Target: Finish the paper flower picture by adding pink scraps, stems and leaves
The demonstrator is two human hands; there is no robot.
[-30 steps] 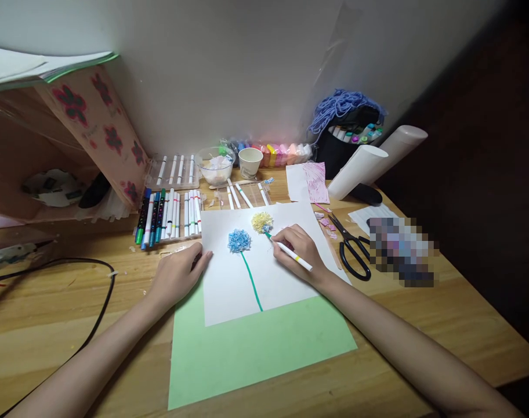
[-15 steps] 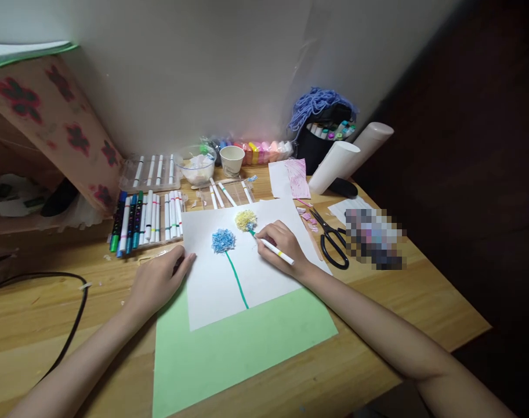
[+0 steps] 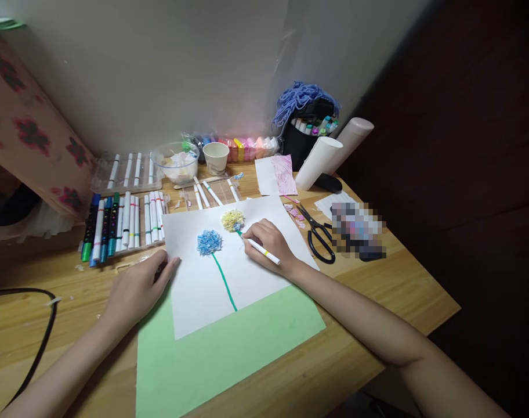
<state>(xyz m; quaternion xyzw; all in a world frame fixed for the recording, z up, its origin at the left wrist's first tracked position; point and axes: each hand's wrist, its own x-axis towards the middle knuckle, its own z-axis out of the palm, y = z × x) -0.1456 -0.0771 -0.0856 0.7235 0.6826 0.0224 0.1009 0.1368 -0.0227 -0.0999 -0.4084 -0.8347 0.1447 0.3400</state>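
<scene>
My right hand point(image 3: 268, 242) is closed on a white marker point(image 3: 261, 250) whose tip touches the white sheet point(image 3: 256, 276) just below a yellow paper-scrap flower head point(image 3: 232, 219). A short green stroke starts there. To its left sits a blue paper-scrap flower head point(image 3: 209, 242) with a long green stem point(image 3: 224, 282) drawn down the sheet. My left hand point(image 3: 136, 288) lies flat with fingers stretched on the sheet's left edge. The white sheet overlaps a light green sheet point(image 3: 229, 354) on the wooden table point(image 3: 377, 284).
A row of markers point(image 3: 123, 223) lies left of the sheet, with a clear marker tray point(image 3: 125, 171) behind. A glass bowl point(image 3: 175, 162), paper cup point(image 3: 215, 158), black scissors point(image 3: 317, 235), a pink-scribbled paper point(image 3: 276, 175), a marker bag with purple yarn point(image 3: 305, 125) and a black cable point(image 3: 33, 342) are around.
The view has swung right, so everything sits further left in the picture. My right hand has drawn the green stroke a little further down from the yellow flower head. My left hand stays put.
</scene>
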